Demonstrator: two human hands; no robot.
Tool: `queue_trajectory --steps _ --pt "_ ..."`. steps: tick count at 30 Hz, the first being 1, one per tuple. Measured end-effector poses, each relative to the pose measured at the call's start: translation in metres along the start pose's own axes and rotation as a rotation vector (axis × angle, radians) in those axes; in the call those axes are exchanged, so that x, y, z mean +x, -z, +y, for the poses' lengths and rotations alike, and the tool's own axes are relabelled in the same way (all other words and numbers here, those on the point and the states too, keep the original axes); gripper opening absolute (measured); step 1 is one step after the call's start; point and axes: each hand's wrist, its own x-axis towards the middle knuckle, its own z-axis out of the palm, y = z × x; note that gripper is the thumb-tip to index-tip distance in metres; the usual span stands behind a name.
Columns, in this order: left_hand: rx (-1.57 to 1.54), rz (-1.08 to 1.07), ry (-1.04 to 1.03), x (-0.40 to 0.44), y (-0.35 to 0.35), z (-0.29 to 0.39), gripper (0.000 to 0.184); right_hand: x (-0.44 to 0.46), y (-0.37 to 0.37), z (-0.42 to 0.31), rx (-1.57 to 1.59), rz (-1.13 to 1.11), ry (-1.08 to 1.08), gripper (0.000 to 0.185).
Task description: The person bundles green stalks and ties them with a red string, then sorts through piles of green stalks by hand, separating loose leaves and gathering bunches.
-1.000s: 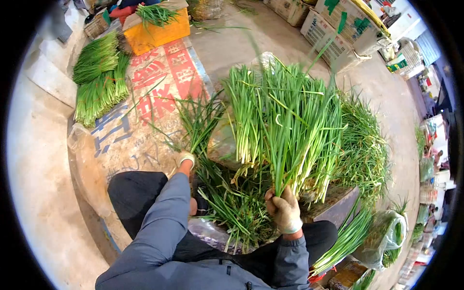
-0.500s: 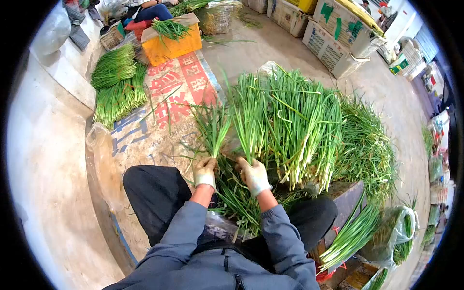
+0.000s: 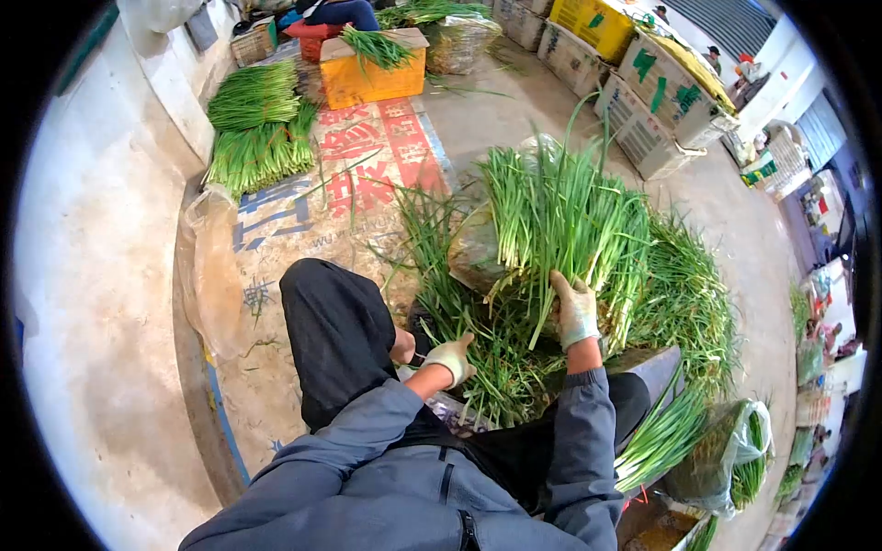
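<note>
My right hand [image 3: 574, 309], in a pale work glove, is closed around the lower stems of a bunch of garlic chives [image 3: 549, 216]. The long green leaves point away from me, over a large pile of chives [image 3: 614, 230] with pale stems. My left hand [image 3: 450, 360], also gloved, is low between my knees at the edge of loose chive leaves [image 3: 501, 354]. Its thumb stands out and no bunch shows in it; the other fingers are partly hidden. More loose leaves [image 3: 430, 230] lie beyond it.
Tied chive bundles [image 3: 262, 138] are stacked by the wall. An orange box [image 3: 375, 78] stands ahead, near a seated person's leg [image 3: 342, 13]. White crates [image 3: 648, 129] stand at the back right. More chives [image 3: 663, 427] and a plastic bag [image 3: 740, 455] are at my right.
My right hand has moved right with its chives over the pile. My left hand has come down towards me, and the leaves it held are no longer in it. The view has shifted.
</note>
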Motion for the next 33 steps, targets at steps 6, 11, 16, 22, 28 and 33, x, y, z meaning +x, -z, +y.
queue_trajectory --steps 6,11,16,22,28,33 --pt "-0.92 0.332 -0.455 0.0 0.047 0.027 0.048 -0.032 0.001 -0.004 0.13 0.003 -0.083 0.019" --pt "-1.153 0.111 -0.485 -0.026 0.08 0.064 0.042 -0.047 -0.024 -0.006 0.188 -0.102 -0.146 0.025" --pt "-1.399 0.248 -0.395 -0.015 0.059 0.062 0.025 -0.037 -0.022 0.001 0.122 -0.018 -0.037 0.026" --pt "-1.451 0.299 -0.057 0.001 0.022 0.014 0.016 -0.028 -0.021 0.01 0.241 0.079 0.185 0.015" --pt "-0.072 0.225 0.19 -0.03 0.037 0.021 0.09 -0.031 0.0 -0.012 0.019 0.109 0.289 0.021" --pt "-1.144 0.105 -0.336 -0.035 0.085 0.055 0.075 -0.05 -0.022 -0.004 -0.31 -0.094 0.391 0.022"
